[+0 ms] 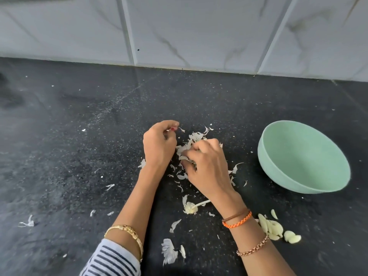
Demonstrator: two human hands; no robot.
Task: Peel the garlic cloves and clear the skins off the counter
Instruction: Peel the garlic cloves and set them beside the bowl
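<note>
We are gathering skins [189,145] at mid-frame: our right hand [207,166] pinches the pile, our left hand [159,146] curls beside it, contents unclear. Peeled cloves [273,229] lie lower right. Next, sweep outlying scraps inward across the surface [79,136].

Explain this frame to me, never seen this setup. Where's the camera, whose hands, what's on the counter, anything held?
There is no robot here: a person works with bare hands, and the single picture comes from a wide-angle camera worn on the head, looking forward and down. The black counter is strewn with papery garlic skins. The right hand has its fingers curled into the main heap of skins, gathering them. The left hand is curled beside it; whether it pinches anything is hard to tell. Peeled cloves lie near the right wrist, and a bare garlic stem lies between the forearms. The green bowl on the right looks empty.
</note>
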